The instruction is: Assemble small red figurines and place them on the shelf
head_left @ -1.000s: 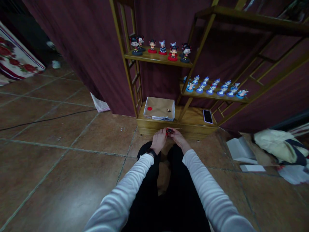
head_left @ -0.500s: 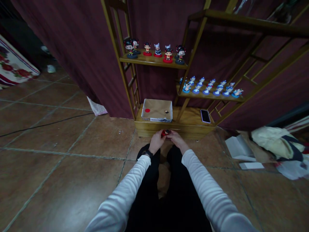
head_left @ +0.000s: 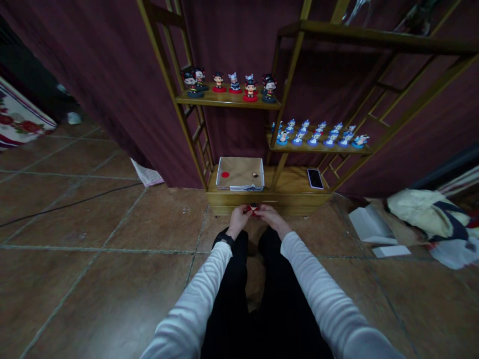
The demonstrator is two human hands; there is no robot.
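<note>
Between my two hands is a small figurine (head_left: 253, 206) with a black-haired head and a red base, held low in front of the cabinet. My left hand (head_left: 239, 219) grips it from the left, fingers closed at the red base. From the right, my right hand (head_left: 271, 216) pinches it as well. Just beyond them sits a shallow white-rimmed cardboard box (head_left: 239, 167) holding a red disc (head_left: 225, 175) and a small black-and-skin-toned piece (head_left: 255, 175). My fingers partly hide the figurine.
Several figurines with red and black bases (head_left: 250, 90) stand on the upper left shelf (head_left: 228, 101). Blue-and-white figurines (head_left: 314, 138) line the lower right shelf. A phone (head_left: 315, 178) lies on the cabinet top. White packaging (head_left: 370, 225) and a cloth bag (head_left: 422, 209) lie right on the floor.
The figurine has turned more upright between my hands, its dark head now over the red base. My view has shifted slightly; the box and shelf figurines stay in place.
</note>
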